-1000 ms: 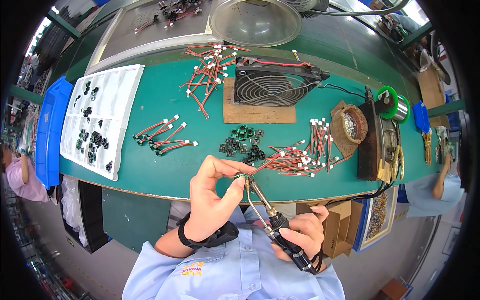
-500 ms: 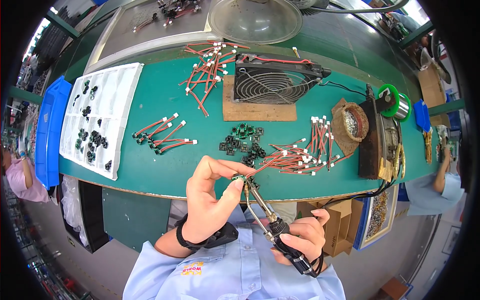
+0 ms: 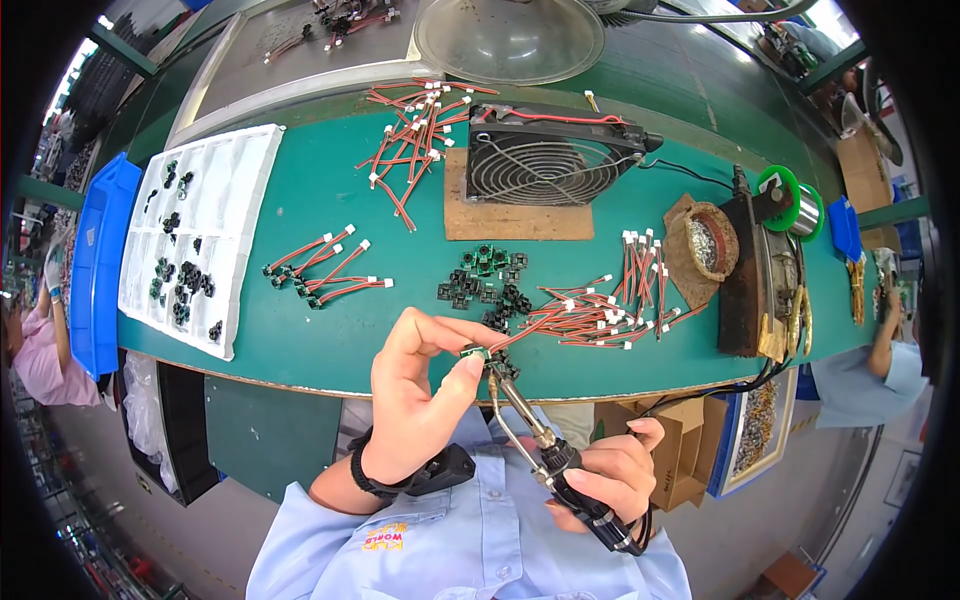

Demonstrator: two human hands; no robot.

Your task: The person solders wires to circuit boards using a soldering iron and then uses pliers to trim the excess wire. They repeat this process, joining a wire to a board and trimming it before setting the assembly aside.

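Between the thumb and fingers of my left hand (image 3: 420, 385) is a small green circuit board (image 3: 474, 352). A red-and-black wire lead (image 3: 530, 333) reaches the board from the right. My right hand (image 3: 608, 480) is closed around the black handle of a soldering iron (image 3: 565, 465). The iron points up and left, its tip at the board's right edge, with a thin metal feed tube alongside. Just beyond my hands lie loose small black-and-green boards (image 3: 485, 278) and a pile of red-and-black leads with white connectors (image 3: 600, 322).
A black fan (image 3: 548, 165) stands on a wooden board behind. Leads joined to boards (image 3: 325, 275) lie left, near a white compartment tray (image 3: 245, 200) and blue bin (image 3: 100, 265). At right are a solder spool (image 3: 790, 203), a round dish (image 3: 712, 243) and a dark metal stand (image 3: 737, 280).
My hands have barely shifted; the iron's tip stays at the board. At far left, another person's arm has risen.
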